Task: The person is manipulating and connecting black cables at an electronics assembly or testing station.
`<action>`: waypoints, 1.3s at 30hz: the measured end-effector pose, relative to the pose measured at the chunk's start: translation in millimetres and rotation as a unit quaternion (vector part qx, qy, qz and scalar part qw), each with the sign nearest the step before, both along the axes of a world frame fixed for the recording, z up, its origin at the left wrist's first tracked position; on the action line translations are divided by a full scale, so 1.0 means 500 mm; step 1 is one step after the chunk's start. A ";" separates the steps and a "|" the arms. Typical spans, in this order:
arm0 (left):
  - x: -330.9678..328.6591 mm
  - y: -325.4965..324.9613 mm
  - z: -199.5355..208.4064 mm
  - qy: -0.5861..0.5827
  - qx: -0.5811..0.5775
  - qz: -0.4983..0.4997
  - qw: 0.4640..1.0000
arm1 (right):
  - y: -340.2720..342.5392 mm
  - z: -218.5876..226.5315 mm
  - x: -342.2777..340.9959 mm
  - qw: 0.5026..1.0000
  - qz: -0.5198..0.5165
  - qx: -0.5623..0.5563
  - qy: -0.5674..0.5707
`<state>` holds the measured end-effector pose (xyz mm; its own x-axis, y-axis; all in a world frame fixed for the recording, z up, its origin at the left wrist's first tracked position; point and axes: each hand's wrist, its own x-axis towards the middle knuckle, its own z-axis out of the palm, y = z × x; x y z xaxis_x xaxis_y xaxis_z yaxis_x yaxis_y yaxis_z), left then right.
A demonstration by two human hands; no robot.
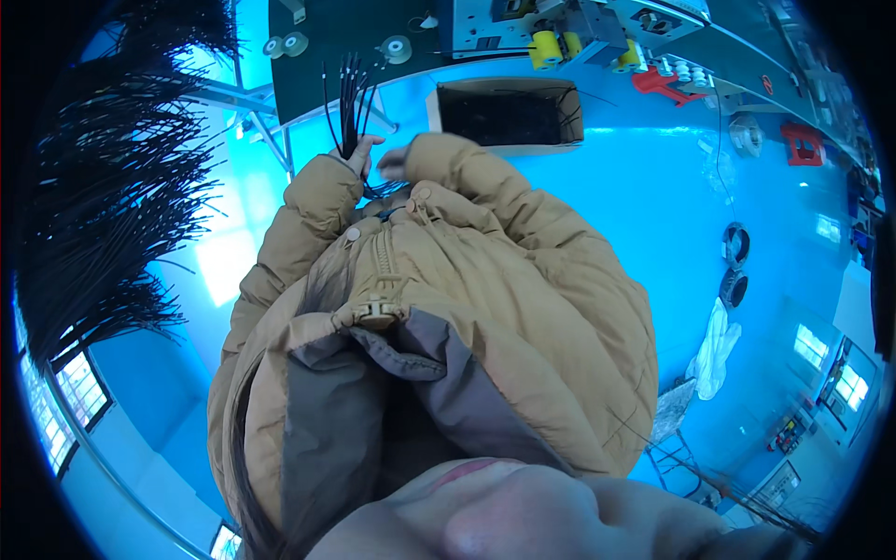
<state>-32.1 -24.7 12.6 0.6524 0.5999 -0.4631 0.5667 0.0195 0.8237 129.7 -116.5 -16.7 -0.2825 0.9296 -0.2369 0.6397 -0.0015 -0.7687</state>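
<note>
A bunch of thin black cables [349, 112] stands up from my left hand [359, 159], whose fingers are closed around it in front of my jacket. The cables' upper ends fan out toward the dark table edge. My right hand [393, 165] is just to the right of the bunch, close to its lower part. That hand is smeared by motion and partly covered by the sleeve, so its fingers cannot be made out. Below both hands, more dark strands [385, 189] curve out and partly vanish behind the jacket front.
Ahead is a dark table [327, 65] with tape rolls [396, 49] and a machine [597, 37] beside yellow spools [545, 49]. A cardboard box [515, 147] with dark contents sits beyond my right hand. Masses of black cables [112, 187] hang at left. Red stools [667, 89] stand at right.
</note>
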 end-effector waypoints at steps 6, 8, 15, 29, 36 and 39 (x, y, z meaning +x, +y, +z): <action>-0.008 -0.010 -0.047 -0.047 -0.044 0.042 0.997 | 0.117 -0.213 0.138 0.624 -0.648 -0.094 0.426; -0.020 -0.007 -0.068 -0.031 -0.003 0.045 0.998 | 0.108 -0.156 0.164 0.629 -0.636 -0.027 0.447; -0.004 -0.012 -0.054 0.090 0.025 0.053 0.994 | 0.071 -0.125 0.206 0.580 -0.573 0.081 0.574; -0.010 -0.025 -0.033 -0.033 -0.115 0.110 0.987 | 0.074 -0.144 0.173 0.620 -0.569 0.075 0.535; -0.010 -0.020 -0.034 -0.076 -0.151 0.125 0.978 | 0.071 -0.150 0.149 0.703 -0.569 -0.028 0.426; -0.007 -0.017 -0.021 -0.082 -0.147 0.134 0.977 | 0.050 -0.134 0.122 0.635 -0.594 -0.013 0.495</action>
